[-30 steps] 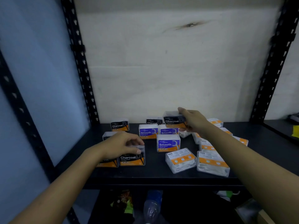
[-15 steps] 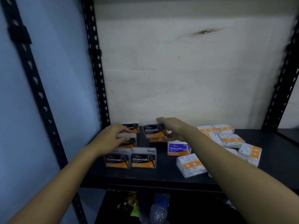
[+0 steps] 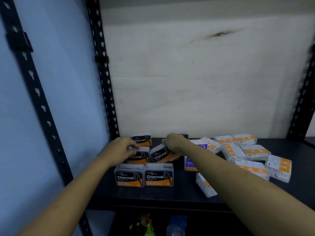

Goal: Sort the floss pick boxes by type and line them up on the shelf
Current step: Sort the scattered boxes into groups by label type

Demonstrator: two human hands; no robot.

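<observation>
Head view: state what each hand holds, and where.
Right hand grips the tilted Charcoal box by its top edge. Left hand holds the upright Charcoal box beside it by its top-left corner.

The shelf (image 3: 184,190) was matt black, its perforated uprights (image 3: 104,79) dark painted metal, the Charcoal boxes (image 3: 159,175) on it glossy clear plastic with printed labels, and the backboard (image 3: 204,82) behind it matt, pale and scuffed.

Plenty of open air above the boxes, right up the back wall (image 3: 204,82). Left end of the shelf (image 3: 179,193) is pretty cramped: the front Charcoal pair (image 3: 159,175), middle Charcoal box (image 3: 139,156) and tilted Charcoal box (image 3: 160,155) crowd the corner post (image 3: 104,82). A bare lane runs between them and the Smooth box (image 3: 188,165). The white-and-orange pile (image 3: 247,150) clogs the right side.
</observation>
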